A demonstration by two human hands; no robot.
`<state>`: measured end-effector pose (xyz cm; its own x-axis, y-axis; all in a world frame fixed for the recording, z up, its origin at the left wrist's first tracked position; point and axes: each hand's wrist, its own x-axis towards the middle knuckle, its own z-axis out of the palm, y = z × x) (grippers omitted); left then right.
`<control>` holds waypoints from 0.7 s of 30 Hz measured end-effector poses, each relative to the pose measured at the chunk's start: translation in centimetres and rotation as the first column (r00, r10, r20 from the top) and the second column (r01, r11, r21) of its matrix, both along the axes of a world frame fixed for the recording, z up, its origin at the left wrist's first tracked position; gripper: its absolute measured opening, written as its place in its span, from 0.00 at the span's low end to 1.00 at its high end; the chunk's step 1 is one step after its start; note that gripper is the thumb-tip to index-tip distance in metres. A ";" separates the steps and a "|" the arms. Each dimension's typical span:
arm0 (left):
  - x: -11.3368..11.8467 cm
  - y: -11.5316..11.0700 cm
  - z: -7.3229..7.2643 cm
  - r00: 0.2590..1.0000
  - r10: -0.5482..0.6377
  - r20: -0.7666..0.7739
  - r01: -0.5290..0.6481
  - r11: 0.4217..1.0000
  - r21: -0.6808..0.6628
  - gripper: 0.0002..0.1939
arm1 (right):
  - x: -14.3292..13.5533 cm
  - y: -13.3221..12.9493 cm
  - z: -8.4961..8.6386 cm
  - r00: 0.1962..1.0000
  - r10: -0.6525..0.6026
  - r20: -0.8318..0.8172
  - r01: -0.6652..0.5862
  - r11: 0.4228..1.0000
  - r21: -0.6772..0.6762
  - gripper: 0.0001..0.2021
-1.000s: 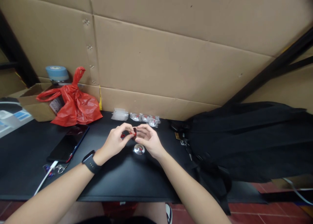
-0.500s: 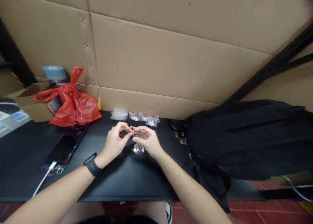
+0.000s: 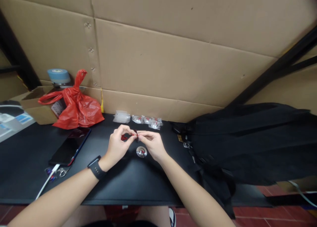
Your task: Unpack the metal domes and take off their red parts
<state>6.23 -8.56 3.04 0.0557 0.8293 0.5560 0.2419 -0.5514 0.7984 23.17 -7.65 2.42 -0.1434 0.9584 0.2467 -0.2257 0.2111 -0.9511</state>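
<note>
Between the fingertips of both hands is a thin dark-red disc (image 3: 137,135), turned nearly edge-on. My left hand (image 3: 120,142) pinches it from the left, thumb and forefinger closed. From the right, my right hand (image 3: 153,143) also grips it, thumb against fingers. Red cord-like loops (image 3: 123,138) show just behind my left fingers; whether they join the disc I cannot tell. Below the hands a shiny silver disc (image 3: 141,151) with a red centre lies on the black table (image 3: 128,184). Beyond them, several similar discs (image 3: 155,123) sit in clear wrappers.
Clear plastic packets (image 3: 121,116) lie by the cardboard wall (image 3: 158,62). To the left are a red plastic bag (image 3: 78,108), an open carton (image 3: 39,105), a blue-lidded jar (image 3: 58,76) and a phone (image 3: 70,147) on a white cable. A black backpack (image 3: 247,141) fills the right side.
The disc has turned slightly between my fingers, and my right fingers have straightened and closed in on it. The whole view has shifted a little.
</note>
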 end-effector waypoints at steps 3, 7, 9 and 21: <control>-0.1 0.2 -0.2 0.998 0.028 -0.054 -0.027 1.000 0.011 0.10 | -0.1 0.1 -0.2 0.998 -0.017 0.065 0.016 0.999 0.030 0.12; 0.0 0.2 0.1 0.980 0.025 -0.199 -0.020 0.999 0.028 0.10 | 0.1 0.3 -0.3 0.967 -0.050 0.250 0.003 0.982 0.187 0.12; 0.1 0.1 0.3 0.962 0.019 -0.273 -0.011 0.999 0.032 0.10 | 0.3 0.3 -0.1 0.922 -0.102 0.373 -0.009 0.958 0.285 0.10; 0.2 0.7 0.3 0.848 0.088 -0.523 -0.091 0.996 0.020 0.09 | 1.3 0.2 0.4 0.847 -0.197 0.493 -0.038 0.904 0.426 0.09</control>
